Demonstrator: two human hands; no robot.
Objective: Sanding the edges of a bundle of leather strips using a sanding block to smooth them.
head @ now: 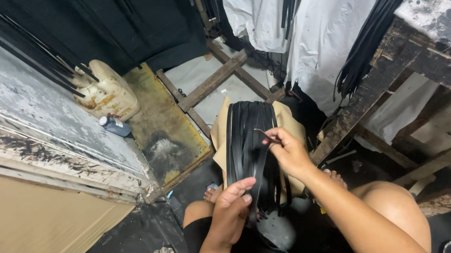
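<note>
Down over our lap, we hold a bundle of black straps [249, 140] draped on a tan cloth [292, 119], their long axis running away from us toward the floor ahead. Our left hand [231, 209] is closed around the near end of the bundle, thumb on top. Our right hand [289, 150] sits farther up and to the right, its fingers pinched on one thin strap, lifting it from the rest. More straps [381, 15] hang off the bench [397, 64] at right.
</note>
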